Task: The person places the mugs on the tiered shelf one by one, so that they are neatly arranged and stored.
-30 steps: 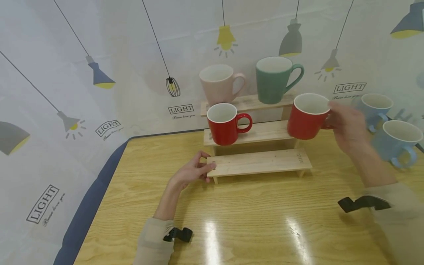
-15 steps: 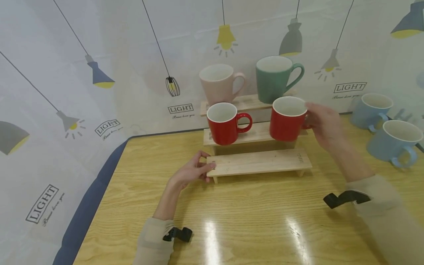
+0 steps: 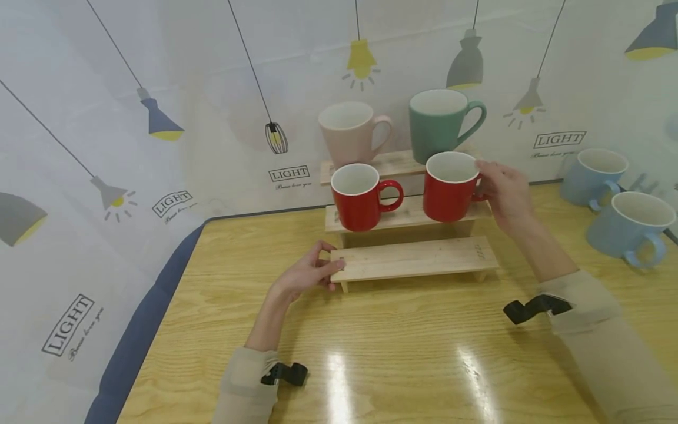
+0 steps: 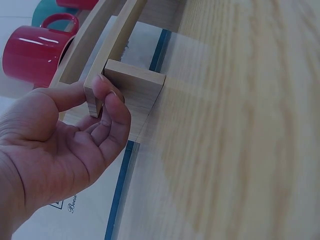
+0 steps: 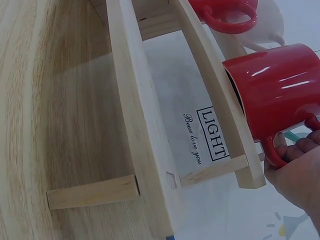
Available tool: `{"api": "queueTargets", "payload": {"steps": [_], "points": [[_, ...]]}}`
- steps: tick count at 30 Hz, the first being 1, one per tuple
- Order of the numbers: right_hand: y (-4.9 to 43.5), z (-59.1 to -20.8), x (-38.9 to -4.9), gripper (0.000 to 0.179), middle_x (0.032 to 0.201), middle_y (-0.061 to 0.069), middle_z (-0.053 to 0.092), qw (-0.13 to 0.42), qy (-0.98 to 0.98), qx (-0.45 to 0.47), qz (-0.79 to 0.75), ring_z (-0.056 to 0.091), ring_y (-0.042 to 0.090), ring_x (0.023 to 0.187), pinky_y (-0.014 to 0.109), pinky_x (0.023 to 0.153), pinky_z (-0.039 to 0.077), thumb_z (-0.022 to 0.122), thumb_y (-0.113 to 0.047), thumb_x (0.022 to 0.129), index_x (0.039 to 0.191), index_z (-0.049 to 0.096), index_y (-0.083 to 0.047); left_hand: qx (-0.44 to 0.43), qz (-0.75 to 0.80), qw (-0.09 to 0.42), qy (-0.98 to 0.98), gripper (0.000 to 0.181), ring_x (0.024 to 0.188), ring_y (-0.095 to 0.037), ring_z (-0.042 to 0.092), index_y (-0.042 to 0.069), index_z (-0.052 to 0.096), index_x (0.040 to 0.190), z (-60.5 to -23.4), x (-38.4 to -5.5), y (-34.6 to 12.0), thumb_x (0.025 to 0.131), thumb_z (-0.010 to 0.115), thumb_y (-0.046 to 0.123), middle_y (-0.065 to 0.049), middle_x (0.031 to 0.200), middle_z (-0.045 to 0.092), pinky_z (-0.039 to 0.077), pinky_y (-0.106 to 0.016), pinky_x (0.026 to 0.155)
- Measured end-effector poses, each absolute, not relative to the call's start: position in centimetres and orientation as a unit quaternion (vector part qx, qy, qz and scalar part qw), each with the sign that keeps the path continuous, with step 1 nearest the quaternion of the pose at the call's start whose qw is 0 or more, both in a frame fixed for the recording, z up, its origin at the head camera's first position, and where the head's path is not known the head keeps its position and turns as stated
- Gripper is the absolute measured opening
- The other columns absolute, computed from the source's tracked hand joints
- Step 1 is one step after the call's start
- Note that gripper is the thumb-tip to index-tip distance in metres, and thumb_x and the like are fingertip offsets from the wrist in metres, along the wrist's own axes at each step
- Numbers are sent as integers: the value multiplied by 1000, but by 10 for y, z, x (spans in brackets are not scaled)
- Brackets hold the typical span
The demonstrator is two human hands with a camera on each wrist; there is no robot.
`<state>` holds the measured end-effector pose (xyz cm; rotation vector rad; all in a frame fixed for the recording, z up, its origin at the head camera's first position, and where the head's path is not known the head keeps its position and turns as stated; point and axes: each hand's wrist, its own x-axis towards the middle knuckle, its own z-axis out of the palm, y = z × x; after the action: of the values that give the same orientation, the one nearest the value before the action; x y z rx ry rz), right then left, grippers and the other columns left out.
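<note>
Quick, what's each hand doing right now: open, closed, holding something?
Left hand: closed, pinching the left end of the lowest shelf.
Right hand: closed, holding the right red mug.

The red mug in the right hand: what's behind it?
Behind the red mug, the head view shows the green mug on the top shelf. Part of the green mug's base and a stretch of that shelf are covered, so cannot be seen.

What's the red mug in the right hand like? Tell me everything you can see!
The held red mug is shiny, looks ceramic, and is white inside. Its curved handle points right, gripped by the right hand. The mug looks upright at the middle wooden shelf, beside the other red mug without touching it. I can't tell whether it fully rests on the shelf.
</note>
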<state>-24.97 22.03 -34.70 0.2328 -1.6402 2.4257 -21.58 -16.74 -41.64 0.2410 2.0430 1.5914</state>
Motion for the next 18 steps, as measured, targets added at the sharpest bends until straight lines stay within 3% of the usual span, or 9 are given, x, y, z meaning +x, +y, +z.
{"api": "queueTargets", "payload": {"steps": [18], "points": [[222, -348, -255, 31, 68, 0, 69, 99, -574, 103, 806, 61, 12, 59, 23, 62, 52, 59, -10, 102, 73, 71, -8, 85, 582, 268, 763, 47, 67, -20, 64, 10, 31, 135, -417, -216, -167, 103, 62, 26, -9, 90, 60, 52, -32, 82]]}}
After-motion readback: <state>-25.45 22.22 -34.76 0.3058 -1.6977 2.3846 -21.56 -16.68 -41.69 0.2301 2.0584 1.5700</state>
